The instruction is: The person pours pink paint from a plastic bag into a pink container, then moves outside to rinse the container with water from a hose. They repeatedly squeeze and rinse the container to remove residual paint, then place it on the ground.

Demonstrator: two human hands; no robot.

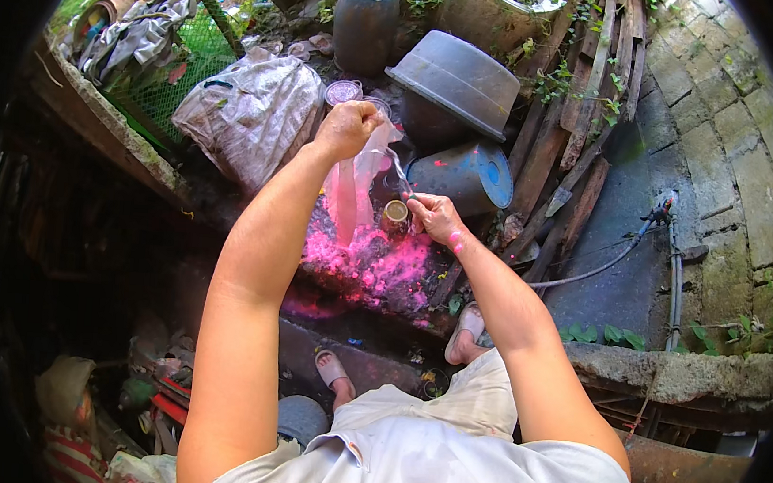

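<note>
My left hand (349, 129) is raised in a fist, closed on the top of a translucent plastic bag (368, 174) streaked with pink. The bag hangs down over ground splashed bright pink (367, 262). Lower and to the right, my right hand (434, 218) pinches a slim thing whose kind I cannot make out; a whitish twisted strip (398, 167) runs up from it toward the bag. Pink smears mark my right wrist. Just left of those fingers stands a small round can (395, 212) with a tan top.
A grey basin (463, 80) and a tipped blue-grey bucket (466, 177) lie beyond my hands, near a dark drum (365, 29). A dirty white sack (251, 109) sits at left. Old planks (580, 120) lean at right, beside a grey hose (592, 274) on concrete.
</note>
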